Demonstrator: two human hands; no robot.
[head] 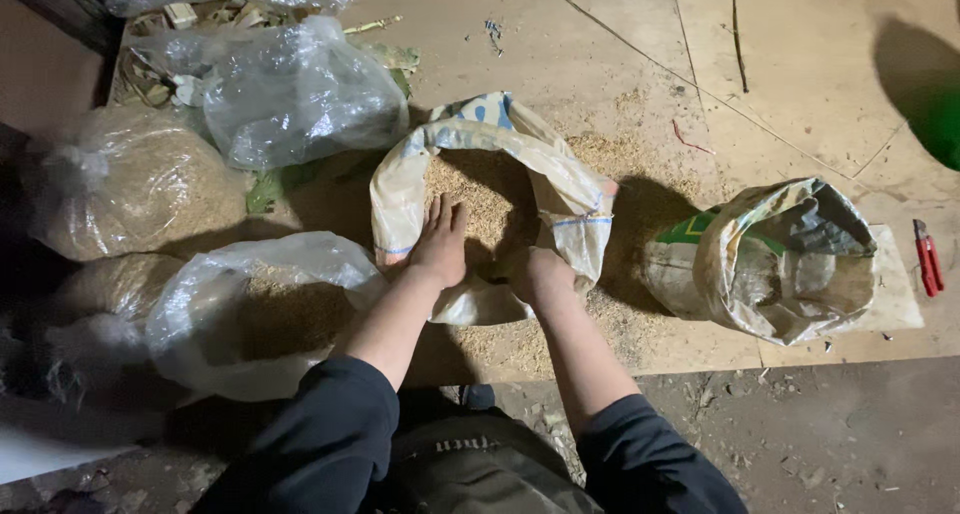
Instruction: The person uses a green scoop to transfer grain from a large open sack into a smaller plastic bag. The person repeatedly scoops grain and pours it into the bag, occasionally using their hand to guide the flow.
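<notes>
A woven sack (pixel 560 179) with a rolled-down rim lies open in front of me, filled with pale sawdust-like grain (pixel 480 199). My left hand (pixel 440 242) rests flat on the grain inside the sack, fingers together and stretched forward. My right hand (pixel 540 274) is inside the sack's near rim, fingers curled down into the shadowed grain; what it holds is hidden. Both arms wear dark sleeves.
A clear plastic bag (pixel 250 304) of the same grain lies at my left, with more filled bags (pixel 130 179) and a crumpled empty one (pixel 300 94) behind. A second rolled-down sack (pixel 790 259) stands at right, red pruning shears (pixel 928 257) beside it. Loose grain litters the board floor.
</notes>
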